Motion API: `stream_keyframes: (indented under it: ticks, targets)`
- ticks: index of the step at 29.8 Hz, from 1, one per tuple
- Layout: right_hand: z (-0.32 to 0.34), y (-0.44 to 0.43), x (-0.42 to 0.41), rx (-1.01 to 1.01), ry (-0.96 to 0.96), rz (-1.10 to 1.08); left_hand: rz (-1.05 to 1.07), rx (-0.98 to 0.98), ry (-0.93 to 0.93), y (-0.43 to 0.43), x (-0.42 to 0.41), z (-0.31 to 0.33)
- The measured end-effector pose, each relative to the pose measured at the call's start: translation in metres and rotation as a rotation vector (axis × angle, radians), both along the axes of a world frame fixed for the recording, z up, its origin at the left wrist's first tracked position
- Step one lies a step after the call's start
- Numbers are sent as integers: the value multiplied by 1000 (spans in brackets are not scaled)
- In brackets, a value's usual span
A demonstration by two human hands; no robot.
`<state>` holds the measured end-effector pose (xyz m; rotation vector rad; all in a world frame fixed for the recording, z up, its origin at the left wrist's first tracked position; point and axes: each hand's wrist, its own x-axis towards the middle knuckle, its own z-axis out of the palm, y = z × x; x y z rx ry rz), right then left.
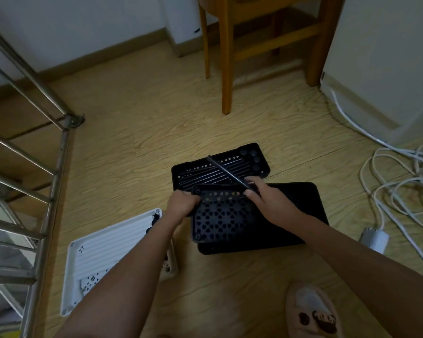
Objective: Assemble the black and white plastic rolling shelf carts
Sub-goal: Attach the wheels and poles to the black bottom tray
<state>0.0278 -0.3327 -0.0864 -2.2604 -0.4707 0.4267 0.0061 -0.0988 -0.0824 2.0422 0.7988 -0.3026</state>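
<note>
Now the black perforated plastic shelf tray [220, 218] is tilted just above the wood-grain floor [132, 142]. My left hand [181, 203] grips its far left corner, fingers curled round the rim. My right hand [266, 196] pinches a thin black pole [225, 170] by the far right corner. I judge I am fitting uprights, so next the pole's end must meet that corner socket squarely. More poles lie in a second black tray [175, 172] beyond.

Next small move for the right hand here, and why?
Probably bring the rod end down into a corner socket of the perforated black tray: the right hand pinches the rod over it, and the left hand grips the tray's edge.
</note>
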Motion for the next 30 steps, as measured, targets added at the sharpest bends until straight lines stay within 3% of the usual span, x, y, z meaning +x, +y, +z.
stream_keyframes:
  ticks: [3,11,14,23,30]
  targets:
    - [37,-11,-7,-37,-192,50,-47,-82,-74,6,-1,57]
    - [143,8,-46,-82,-583,119,-360,311,-188,13,-45,194]
    - [165,13,-59,-128,-678,148,-349,260,-256,17,-69,214]
    - [196,4,-95,-148,-732,191,-287,101,-357,3,-121,242]
    - [231,-7,-115,-225,-769,247,-309,168,-373,-9,-147,259]
